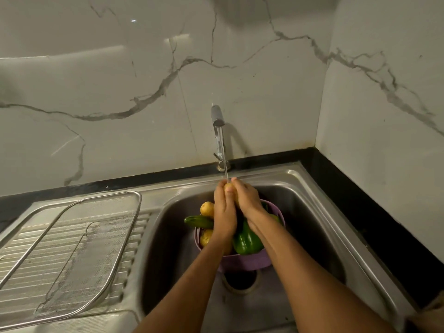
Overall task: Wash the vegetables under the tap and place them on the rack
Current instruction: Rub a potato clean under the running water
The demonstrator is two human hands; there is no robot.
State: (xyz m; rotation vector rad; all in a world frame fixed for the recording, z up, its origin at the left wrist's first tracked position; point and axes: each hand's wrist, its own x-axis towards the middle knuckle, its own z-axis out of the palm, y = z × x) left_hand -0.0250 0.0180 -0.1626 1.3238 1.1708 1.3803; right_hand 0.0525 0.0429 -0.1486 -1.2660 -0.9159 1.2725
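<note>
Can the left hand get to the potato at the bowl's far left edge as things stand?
Probably yes: that potato lies uncovered just beside the left hand. But the left hand and right hand hold another potato under the water.

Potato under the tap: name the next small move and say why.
Probably carry the potato left and set it on the rack. Both hands, left hand and right hand, already hold it in the running stream, and nothing lies on the rack yet.

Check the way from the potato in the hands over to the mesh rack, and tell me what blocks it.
Nothing visible blocks it. The potato is above the sink; the rack lies to the left.
</note>
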